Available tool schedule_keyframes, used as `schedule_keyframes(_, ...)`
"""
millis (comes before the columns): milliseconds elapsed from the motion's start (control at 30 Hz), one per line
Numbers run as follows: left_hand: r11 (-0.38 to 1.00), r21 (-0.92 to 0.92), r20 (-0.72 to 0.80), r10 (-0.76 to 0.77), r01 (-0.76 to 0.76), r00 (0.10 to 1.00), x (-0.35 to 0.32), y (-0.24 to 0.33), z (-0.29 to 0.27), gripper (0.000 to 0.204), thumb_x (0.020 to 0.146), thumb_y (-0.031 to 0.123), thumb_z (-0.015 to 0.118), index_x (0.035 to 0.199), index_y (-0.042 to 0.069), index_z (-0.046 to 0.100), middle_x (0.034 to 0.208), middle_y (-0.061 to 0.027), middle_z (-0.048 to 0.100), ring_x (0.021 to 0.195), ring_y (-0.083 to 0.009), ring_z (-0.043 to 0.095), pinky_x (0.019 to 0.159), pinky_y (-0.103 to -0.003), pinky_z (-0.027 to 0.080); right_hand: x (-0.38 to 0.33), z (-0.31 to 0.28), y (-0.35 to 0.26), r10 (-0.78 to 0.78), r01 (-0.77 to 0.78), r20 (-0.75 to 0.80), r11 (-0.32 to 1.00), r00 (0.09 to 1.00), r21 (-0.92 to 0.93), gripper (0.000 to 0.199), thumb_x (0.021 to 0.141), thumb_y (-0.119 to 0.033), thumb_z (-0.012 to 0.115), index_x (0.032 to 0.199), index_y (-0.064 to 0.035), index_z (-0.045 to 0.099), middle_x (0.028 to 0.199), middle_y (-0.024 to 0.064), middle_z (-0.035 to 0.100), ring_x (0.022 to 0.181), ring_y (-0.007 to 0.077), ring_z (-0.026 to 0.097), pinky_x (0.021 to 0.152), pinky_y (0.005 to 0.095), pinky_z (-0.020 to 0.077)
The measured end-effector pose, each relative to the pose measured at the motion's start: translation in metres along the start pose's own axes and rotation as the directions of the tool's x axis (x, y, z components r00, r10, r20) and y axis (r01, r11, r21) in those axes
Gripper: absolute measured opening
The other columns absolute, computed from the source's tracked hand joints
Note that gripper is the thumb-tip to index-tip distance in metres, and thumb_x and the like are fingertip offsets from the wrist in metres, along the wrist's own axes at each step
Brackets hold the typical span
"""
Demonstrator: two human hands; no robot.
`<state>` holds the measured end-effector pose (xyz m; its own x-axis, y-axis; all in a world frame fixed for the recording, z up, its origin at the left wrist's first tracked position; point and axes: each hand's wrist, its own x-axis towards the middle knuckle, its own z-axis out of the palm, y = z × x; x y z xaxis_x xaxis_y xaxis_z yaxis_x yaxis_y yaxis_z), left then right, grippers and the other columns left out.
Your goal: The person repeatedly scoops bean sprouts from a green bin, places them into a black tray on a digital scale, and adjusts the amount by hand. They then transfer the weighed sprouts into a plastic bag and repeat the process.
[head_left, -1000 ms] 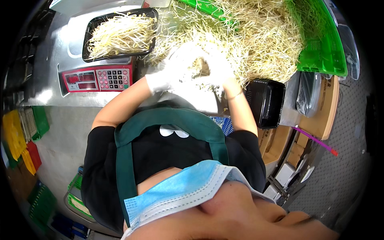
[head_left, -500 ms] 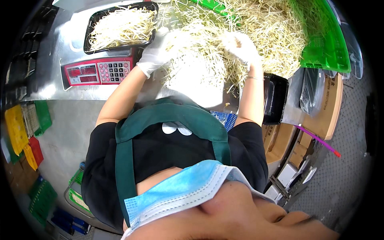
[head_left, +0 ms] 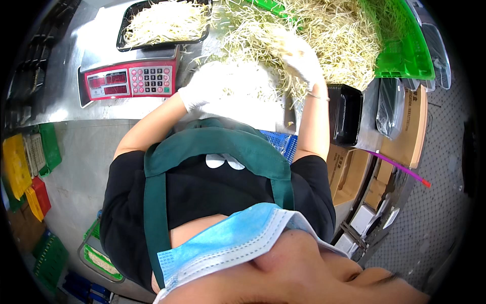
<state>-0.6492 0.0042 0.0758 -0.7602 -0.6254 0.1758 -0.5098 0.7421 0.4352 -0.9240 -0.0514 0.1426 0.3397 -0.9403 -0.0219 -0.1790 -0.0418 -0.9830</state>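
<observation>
A: How far along does it look?

B: Partway, I'd judge. One filled black tray [head_left: 122,31] holds bean sprouts [head_left: 167,23], beyond the left fingers and to their left, seemingly resting on the red scale [head_left: 153,81].

A: And what's left?

B: Plenty. A big loose pile [head_left: 344,45] of sprouts spreads around and to the right of the right fingers, with a green crate [head_left: 405,66] at its far right. A second black tray [head_left: 347,114] sits nearer the body than the right fingers, off to their right; I see no sprouts in it.

A: The hands?

B: The right hand [head_left: 302,58], gloved in white, is at the pile, strands about its fingers. Blur hides whether they grip any (I wouldn't bet either way). The left hand [head_left: 202,86] is over the steel table [head_left: 131,109], scattered strands just right of its fingers. Glare swallows those, so I can't tell whether they're wide, narrow or holding anything.

A: So one portion trayed, plenty loose?

B: That's my reading. Any filled trays out of view, I can't count.
</observation>
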Motion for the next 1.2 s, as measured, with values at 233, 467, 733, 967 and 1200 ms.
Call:
schedule_keyframes(233,0.994,0.097,0.116,-0.059,0.048,0.991,-0.046,0.011,-0.026,0.073,0.079,0.043,0.059,0.142,0.016,0.034,0.147,-0.0152,0.029,0.135,-0.0326,0.027,0.112,-0.048,0.015,-0.016,0.022,0.038,0.061,-0.016,0.060,0.819,0.996,-0.573,0.084,0.062,-0.033,0.080,0.134,-0.0100,0.045,0.135,0.0184,0.046,0.128,0.0315,0.041,0.107,0.0391,0.0321)
schedule_keyframes(467,0.992,0.079,-0.019,0.098,-0.096,0.995,0.023,-0.052,0.029,0.078,0.077,0.025,0.060,0.144,0.006,0.025,0.148,-0.0209,0.022,0.138,-0.0341,0.021,0.113,-0.044,0.016,-0.051,0.115,0.086,-0.279,0.274,0.212,0.204,0.937,-0.940,0.099,0.067,-0.053,0.070,0.141,-0.0020,0.030,0.140,0.0232,0.037,0.131,0.0359,0.035,0.108,0.0393,0.0278)
schedule_keyframes(733,0.962,0.008,0.140,-0.272,0.274,0.952,0.053,-0.033,0.018,0.071,0.077,0.012,0.057,0.142,0.011,0.030,0.121,-0.0176,0.053,0.109,-0.0338,0.053,0.092,-0.041,0.043,-0.034,0.051,0.080,-0.232,0.109,-0.072,0.679,0.970,-0.726,0.080,0.065,-0.016,0.069,0.137,-0.0039,0.037,0.125,0.0221,0.052,0.113,0.0362,0.051,0.097,0.0414,0.0410)
schedule_keyframes(967,0.955,0.065,0.122,-0.296,0.290,0.947,0.002,-0.022,-0.018,0.056,0.085,0.026,0.049,0.137,0.006,0.038,0.101,-0.0132,0.059,0.086,-0.0297,0.060,0.075,-0.040,0.048,-0.050,-0.005,0.027,-0.113,-0.043,-0.119,0.525,0.986,-0.850,0.051,0.069,-0.012,0.062,0.120,-0.0105,0.057,0.112,0.0166,0.059,0.107,0.0324,0.054,0.093,0.0365,0.0440)
schedule_keyframes(1200,0.968,0.248,0.048,-0.052,0.038,0.998,-0.020,0.005,-0.002,0.068,0.080,0.036,0.056,0.138,0.006,0.037,0.129,-0.0191,0.046,0.120,-0.0342,0.042,0.110,-0.052,0.017,-0.025,0.033,0.085,0.073,-0.049,0.047,0.920,0.996,-0.389,0.077,0.065,-0.023,0.073,0.135,-0.0084,0.044,0.135,0.0174,0.046,0.125,0.0310,0.044,0.105,0.0388,0.0345)
